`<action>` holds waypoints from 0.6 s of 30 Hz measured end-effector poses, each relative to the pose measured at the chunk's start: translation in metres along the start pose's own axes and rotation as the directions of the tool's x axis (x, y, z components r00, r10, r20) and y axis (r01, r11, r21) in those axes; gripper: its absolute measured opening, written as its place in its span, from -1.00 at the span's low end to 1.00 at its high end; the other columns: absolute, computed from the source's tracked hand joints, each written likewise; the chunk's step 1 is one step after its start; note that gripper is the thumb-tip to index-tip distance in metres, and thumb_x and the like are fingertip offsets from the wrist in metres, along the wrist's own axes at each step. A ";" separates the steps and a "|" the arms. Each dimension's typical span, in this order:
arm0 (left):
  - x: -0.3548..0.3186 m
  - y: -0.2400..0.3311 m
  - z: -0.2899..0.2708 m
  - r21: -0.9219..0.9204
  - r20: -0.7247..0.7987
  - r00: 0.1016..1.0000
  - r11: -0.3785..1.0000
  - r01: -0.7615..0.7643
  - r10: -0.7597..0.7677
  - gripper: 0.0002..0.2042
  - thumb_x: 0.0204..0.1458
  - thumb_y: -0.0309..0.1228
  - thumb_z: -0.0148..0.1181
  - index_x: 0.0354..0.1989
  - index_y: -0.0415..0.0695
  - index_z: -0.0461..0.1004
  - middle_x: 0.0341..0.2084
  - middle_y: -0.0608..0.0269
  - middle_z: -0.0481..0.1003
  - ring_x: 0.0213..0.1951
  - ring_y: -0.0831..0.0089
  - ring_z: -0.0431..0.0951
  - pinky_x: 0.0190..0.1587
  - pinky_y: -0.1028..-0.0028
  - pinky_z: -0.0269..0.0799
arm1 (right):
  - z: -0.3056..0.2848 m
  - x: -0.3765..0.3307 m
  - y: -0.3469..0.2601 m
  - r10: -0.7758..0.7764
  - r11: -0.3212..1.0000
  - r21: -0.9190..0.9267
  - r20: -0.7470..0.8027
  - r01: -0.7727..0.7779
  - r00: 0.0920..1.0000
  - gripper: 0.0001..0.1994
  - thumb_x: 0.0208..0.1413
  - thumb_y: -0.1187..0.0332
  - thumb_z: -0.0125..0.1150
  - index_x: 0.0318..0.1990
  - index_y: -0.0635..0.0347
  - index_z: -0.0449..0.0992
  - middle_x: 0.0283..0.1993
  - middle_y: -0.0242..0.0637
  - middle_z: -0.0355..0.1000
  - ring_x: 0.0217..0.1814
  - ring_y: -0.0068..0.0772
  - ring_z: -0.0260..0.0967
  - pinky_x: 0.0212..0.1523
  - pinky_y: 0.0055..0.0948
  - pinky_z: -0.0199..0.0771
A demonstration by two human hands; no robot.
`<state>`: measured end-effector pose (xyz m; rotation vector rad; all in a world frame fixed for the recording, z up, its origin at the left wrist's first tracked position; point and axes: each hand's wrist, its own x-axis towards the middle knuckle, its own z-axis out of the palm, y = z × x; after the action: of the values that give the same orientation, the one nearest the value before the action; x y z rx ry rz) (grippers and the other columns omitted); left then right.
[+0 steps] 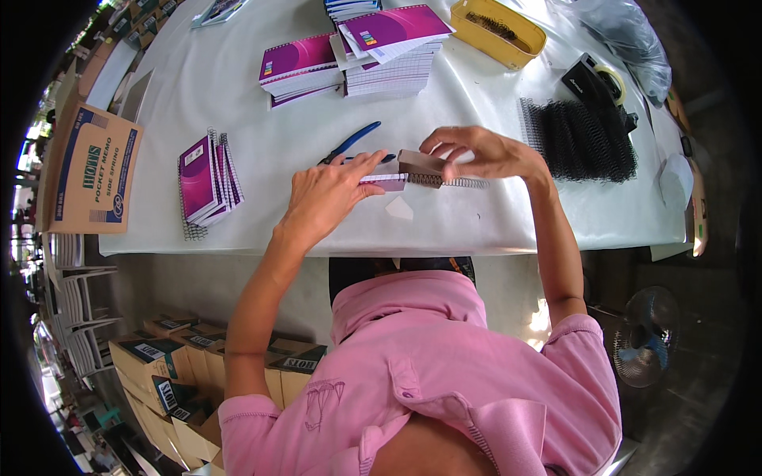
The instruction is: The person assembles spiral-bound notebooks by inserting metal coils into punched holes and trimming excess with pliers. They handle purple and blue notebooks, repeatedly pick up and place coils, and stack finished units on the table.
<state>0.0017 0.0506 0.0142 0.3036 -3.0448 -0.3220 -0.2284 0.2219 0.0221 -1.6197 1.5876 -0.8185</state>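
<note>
My left hand [321, 194] is closed on a small notebook [385, 182], its edge toward me, over the table. A brown block [421, 167] stands against the notebook's right end. A thin black spiral wire [467, 183] runs along the block's lower edge and sticks out to the right. My right hand [486, 153] hovers over the block's right end, its fingers curved and apart, slightly blurred, the thumb tip at the wire. Behind my left hand lie blue-handled pliers [353, 143]. A white scrap of paper [399, 208] is just in front of the notebook.
Purple notebooks [198, 178] with spiral wires lie at left. Stacks of purple-covered notebooks [401, 36] stand at the back, beside a yellow tray [520, 49] of wires. A pile of black spirals [583, 147] lies right, by a tape dispenser [591, 79]. A cardboard box [95, 170] stands at far left.
</note>
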 end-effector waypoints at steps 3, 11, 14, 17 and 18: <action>0.002 0.002 -0.005 0.001 0.006 1.000 1.000 -0.024 0.024 -0.48 0.04 0.00 0.10 0.24 0.32 0.30 -0.01 0.42 0.52 -0.02 0.14 0.54 -0.26 0.20 0.53 | 0.017 -0.003 -0.007 -0.016 1.000 -0.022 -0.061 0.015 0.998 -0.55 0.18 0.09 0.17 -0.02 0.34 0.46 -0.10 -0.09 0.49 -0.07 -0.23 0.47 -0.06 -0.27 0.52; 0.001 -0.002 -0.006 0.010 0.061 0.994 0.995 -0.094 0.094 -0.46 0.02 -0.03 0.13 0.25 0.31 0.29 -0.06 0.34 0.54 -0.12 0.12 0.57 -0.26 0.21 0.52 | 0.000 -0.005 0.031 -0.057 0.761 -0.566 -0.544 -0.316 0.837 -0.51 -0.10 0.16 0.40 -0.07 0.24 0.41 0.19 0.08 0.26 0.24 0.08 0.23 0.23 -0.04 0.23; 0.002 -0.003 -0.004 -0.050 0.032 0.994 0.994 -0.101 0.103 -0.44 0.01 -0.04 0.15 0.25 0.26 0.29 -0.07 0.31 0.55 -0.15 0.12 0.58 -0.28 0.20 0.52 | -0.003 0.001 0.027 0.138 0.771 -0.570 -0.287 -0.285 0.948 -0.43 -0.19 0.13 0.46 0.02 0.05 0.40 0.35 -0.06 0.07 0.33 -0.02 0.12 0.34 -0.07 0.10; 0.010 -0.002 -0.008 -0.018 -0.023 0.994 0.994 -0.112 0.111 -0.40 0.00 -0.01 0.17 0.26 0.16 0.28 -0.10 0.28 0.56 -0.20 0.11 0.59 -0.31 0.18 0.53 | -0.006 0.008 0.029 0.143 0.860 -0.451 -0.236 -0.238 0.961 -0.49 -0.16 0.13 0.45 -0.01 0.04 0.49 0.24 -0.16 0.27 0.21 -0.14 0.28 0.25 -0.18 0.25; 0.009 -0.004 -0.005 0.030 -0.091 0.988 0.992 -0.125 0.127 -0.37 -0.01 0.00 0.17 0.28 0.16 0.27 -0.12 0.24 0.56 -0.22 0.10 0.59 -0.33 0.17 0.52 | -0.013 0.011 0.023 0.132 0.938 -0.293 -0.192 -0.186 0.972 -0.50 -0.16 0.12 0.45 -0.02 0.05 0.52 0.19 -0.16 0.33 0.18 -0.16 0.32 0.21 -0.20 0.29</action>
<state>-0.0055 0.0438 0.0184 0.1229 -2.9606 -0.2564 -0.2516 0.2104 0.0093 -1.6390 2.0242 -0.6598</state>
